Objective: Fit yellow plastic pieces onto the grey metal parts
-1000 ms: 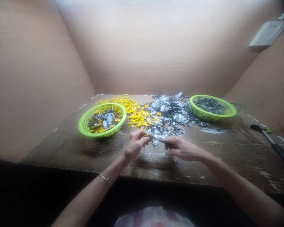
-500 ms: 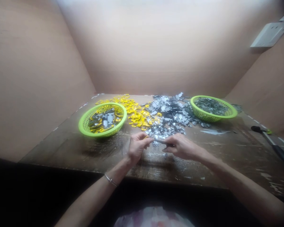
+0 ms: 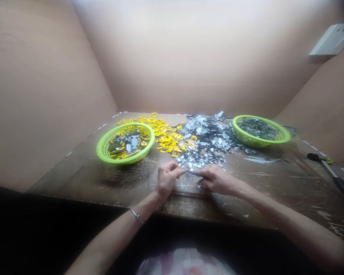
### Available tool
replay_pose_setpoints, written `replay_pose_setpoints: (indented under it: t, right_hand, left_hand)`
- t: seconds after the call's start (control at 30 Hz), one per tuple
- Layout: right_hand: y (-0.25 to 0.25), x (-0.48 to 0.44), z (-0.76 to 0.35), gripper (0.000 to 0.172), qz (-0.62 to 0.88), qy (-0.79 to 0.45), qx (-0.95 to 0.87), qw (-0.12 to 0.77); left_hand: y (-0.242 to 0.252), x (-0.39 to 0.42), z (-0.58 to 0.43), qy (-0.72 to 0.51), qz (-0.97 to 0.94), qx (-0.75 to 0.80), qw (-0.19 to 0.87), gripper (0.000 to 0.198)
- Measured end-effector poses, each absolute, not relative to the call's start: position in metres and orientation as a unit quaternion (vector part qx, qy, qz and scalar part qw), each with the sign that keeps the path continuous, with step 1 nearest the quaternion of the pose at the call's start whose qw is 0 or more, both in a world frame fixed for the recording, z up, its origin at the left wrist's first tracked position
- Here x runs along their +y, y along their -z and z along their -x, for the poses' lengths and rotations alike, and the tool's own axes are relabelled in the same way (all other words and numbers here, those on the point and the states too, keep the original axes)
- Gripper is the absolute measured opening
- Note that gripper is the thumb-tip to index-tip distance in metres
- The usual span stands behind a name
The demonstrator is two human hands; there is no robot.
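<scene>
Between my two hands is a small flat grey plastic part (image 3: 193,172), with a bit of yellow showing at its left end. My left hand (image 3: 167,178) pinches that yellow end between thumb and fingers. My right hand (image 3: 216,178) is closed on the grey part's other end, so most of it is covered. Just beyond my hands lies a heap of loose grey and silver plastic parts (image 3: 205,131). A pile of small yellow plastic frames (image 3: 170,143) adjoins it on the left.
At left, a green basket (image 3: 101,151) holds mixed grey and yellow pieces. Another green basket (image 3: 246,141) at right contains dark grey parts. A black-handled tool (image 3: 342,187) lies by the right edge of the worn table (image 3: 275,194). Walls close in the back and sides.
Both hands stay together over the table, the right one shifted slightly, its fingers nearer the middle of the grey part. The whole view has moved a little.
</scene>
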State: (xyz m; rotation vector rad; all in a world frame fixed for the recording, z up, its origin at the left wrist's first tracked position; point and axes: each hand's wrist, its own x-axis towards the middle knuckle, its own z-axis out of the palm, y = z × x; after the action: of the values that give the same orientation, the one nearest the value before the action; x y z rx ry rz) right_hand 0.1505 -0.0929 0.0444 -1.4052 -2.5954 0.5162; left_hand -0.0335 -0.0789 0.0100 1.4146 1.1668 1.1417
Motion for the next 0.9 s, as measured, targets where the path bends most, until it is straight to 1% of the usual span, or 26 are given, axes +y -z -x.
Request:
replay_pose_setpoints:
  t: [0.17,0.23,0.3,0.37,0.4,0.5,0.53,0.6,0.67,0.7,0.8,0.9]
  right_hand:
    - [-0.050,-0.093,-0.149,0.018,0.482,-0.182,-0.854,0.071]
    - [-0.053,-0.093,-0.152,0.023,0.479,-0.196,-0.850,0.096]
    - [-0.055,-0.093,-0.159,0.032,0.486,-0.215,-0.837,0.127]
    - [-0.054,-0.092,-0.174,0.039,0.519,-0.214,-0.813,0.154]
    - [-0.052,-0.090,-0.183,0.040,0.544,-0.200,-0.798,0.165]
    - [-0.043,-0.083,-0.215,0.041,0.618,-0.137,-0.755,0.168]
    - [-0.038,-0.080,-0.226,0.040,0.639,-0.107,-0.745,0.156]
    - [-0.028,-0.076,-0.242,0.040,0.691,-0.039,-0.710,0.128]
    - [-0.018,-0.074,-0.252,0.039,0.720,-0.002,-0.688,0.094]
    - [-0.013,-0.074,-0.255,0.039,0.727,0.013,-0.682,0.079]
    - [-0.001,-0.073,-0.258,0.040,0.728,0.057,-0.681,0.045]
    - [0.007,-0.072,-0.259,0.041,0.716,0.102,-0.690,0.027]
  left_hand:
    - [-0.023,-0.075,0.037,-0.402,-0.626,0.484,0.461,0.024]
    - [-0.038,-0.067,0.048,-0.381,-0.661,0.489,0.423,0.025]
    - [-0.056,-0.052,0.069,-0.400,-0.687,0.508,0.333,0.027]
    - [-0.071,-0.030,0.099,-0.431,-0.679,0.558,0.205,0.030]
    - [-0.078,-0.018,0.115,-0.425,-0.665,0.597,0.145,0.031]
    - [-0.089,0.008,0.151,-0.320,-0.659,0.680,-0.018,0.031]
    - [-0.090,0.012,0.156,-0.303,-0.651,0.692,-0.072,0.032]
    - [-0.090,0.013,0.150,-0.296,-0.656,0.680,-0.137,0.031]
    - [-0.085,0.009,0.127,-0.306,-0.693,0.636,-0.147,0.027]
    - [-0.081,0.007,0.111,-0.303,-0.722,0.609,-0.126,0.024]
    - [-0.062,0.007,0.059,-0.273,-0.775,0.570,0.001,0.020]
    - [-0.038,0.021,0.017,-0.246,-0.713,0.644,0.130,0.018]
